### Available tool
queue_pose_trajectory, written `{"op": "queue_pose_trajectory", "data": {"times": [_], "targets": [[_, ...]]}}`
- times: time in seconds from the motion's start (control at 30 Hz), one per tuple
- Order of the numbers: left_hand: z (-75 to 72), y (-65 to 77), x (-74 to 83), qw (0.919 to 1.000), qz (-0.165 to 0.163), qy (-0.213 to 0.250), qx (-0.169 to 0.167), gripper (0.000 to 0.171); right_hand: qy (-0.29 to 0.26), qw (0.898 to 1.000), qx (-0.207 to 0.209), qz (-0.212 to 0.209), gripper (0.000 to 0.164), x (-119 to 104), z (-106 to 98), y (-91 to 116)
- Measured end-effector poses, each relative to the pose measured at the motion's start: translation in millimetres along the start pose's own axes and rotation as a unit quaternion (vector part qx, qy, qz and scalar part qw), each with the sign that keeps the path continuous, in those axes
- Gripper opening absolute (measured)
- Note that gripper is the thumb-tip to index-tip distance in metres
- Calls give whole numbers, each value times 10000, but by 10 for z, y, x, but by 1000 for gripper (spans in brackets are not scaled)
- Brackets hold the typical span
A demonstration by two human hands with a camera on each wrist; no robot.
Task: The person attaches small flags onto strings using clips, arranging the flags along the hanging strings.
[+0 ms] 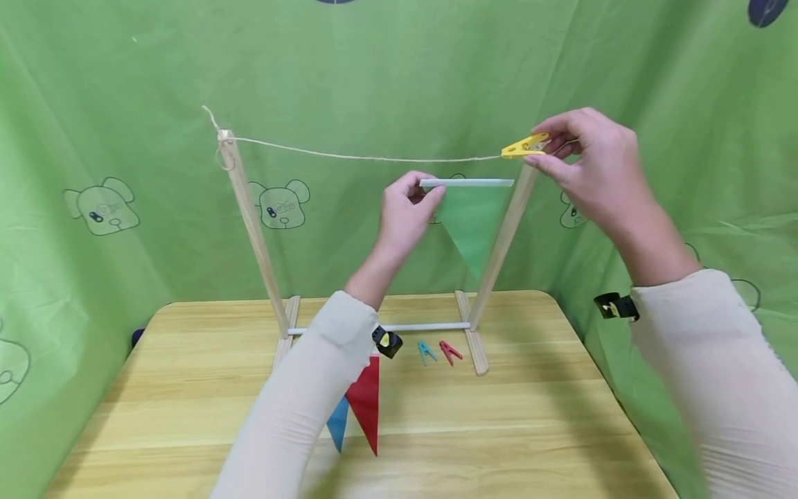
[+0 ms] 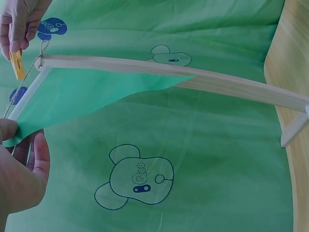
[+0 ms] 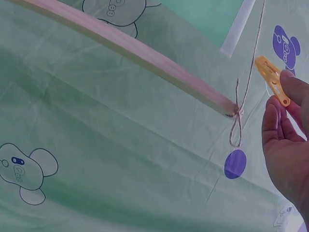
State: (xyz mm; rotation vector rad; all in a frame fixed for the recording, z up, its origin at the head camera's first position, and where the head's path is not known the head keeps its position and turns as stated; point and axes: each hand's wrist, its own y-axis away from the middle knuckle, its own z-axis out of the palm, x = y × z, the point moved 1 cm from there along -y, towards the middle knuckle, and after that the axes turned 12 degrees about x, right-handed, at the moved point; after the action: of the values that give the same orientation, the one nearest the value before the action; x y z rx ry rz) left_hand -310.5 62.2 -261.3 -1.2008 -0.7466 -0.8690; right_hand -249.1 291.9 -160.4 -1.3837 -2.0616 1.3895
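In the head view my left hand point(image 1: 405, 211) pinches the left end of a green triangular pennant point(image 1: 476, 222) by its white top strip. The pennant hangs point down, a little below a thin string point(image 1: 368, 158) tied between two wooden posts. My right hand point(image 1: 598, 163) holds a yellow clothespin point(image 1: 524, 146) between thumb and fingers near the right post point(image 1: 508, 229). Its tip lies beside the string; whether they touch I cannot tell. In the right wrist view the clothespin point(image 3: 273, 81) appears close to the string point(image 3: 252, 63), with the strip's free end apart from it.
A blue clothespin point(image 1: 427, 352) and a red one point(image 1: 450, 352) lie on the wooden table point(image 1: 530, 416). Red point(image 1: 368, 402) and blue point(image 1: 338, 424) pennants are partly hidden by my left sleeve. A white rod point(image 1: 427, 326) joins the stand's feet. Green cloth point(image 1: 386, 62) surrounds the table.
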Motion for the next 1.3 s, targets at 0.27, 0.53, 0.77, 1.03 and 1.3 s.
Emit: {"op": "queue_pose_trajectory", "data": {"times": [0.27,0.53,0.77,1.03,1.3], "targets": [[73,-17,22,9999,-95,-46,-6,13,163,9994,-278,-95,30,4,-54,-125],[175,-39,49,9996,-266,-50,-18,14,283,9984,-419,-262,24,-45,-120,-236],[249,-44,50,9993,-375,52,54,14,345,9965,-532,-550,22,-66,-160,-304],[285,-65,69,9989,-454,12,93,15,614,9931,-852,-513,21,-99,-178,-348],[292,-83,74,9988,-465,-109,101,17,641,9899,-1164,-492,20,-114,-111,-380]]}}
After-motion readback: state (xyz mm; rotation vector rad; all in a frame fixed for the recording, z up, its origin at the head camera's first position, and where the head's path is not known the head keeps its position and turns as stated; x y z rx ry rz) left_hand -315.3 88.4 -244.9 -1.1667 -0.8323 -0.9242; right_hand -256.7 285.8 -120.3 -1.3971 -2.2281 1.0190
